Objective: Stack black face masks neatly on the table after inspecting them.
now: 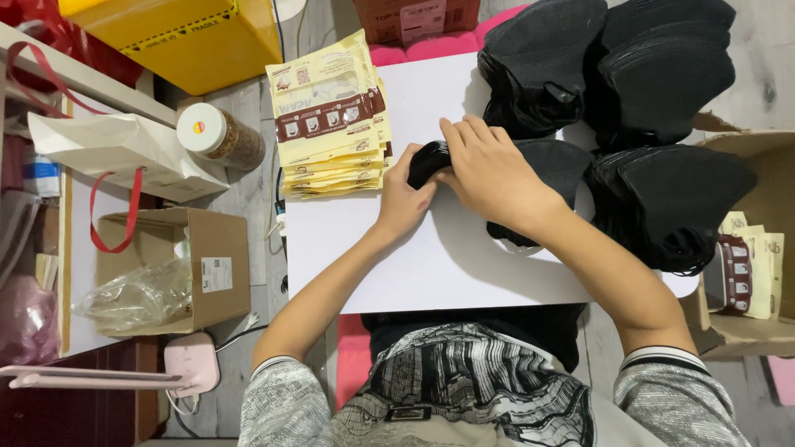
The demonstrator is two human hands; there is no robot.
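packet stack (333, 116) left of hands, mask piles (613, 74) right on table (431, 257)

A small black folded mask (426, 161) sits pinched between both hands, low over the white board (431, 265).

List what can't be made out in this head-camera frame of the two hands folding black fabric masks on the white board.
- Small black folded mask bundle: mostly covered by the right hand and left hand; its count and shape cannot be told.
- Flat black mask under the right forearm: partly hidden.
- Stack of yellow-and-brown printed pouches: print too small.
- Brown cardboard box at right: cut by the edge.
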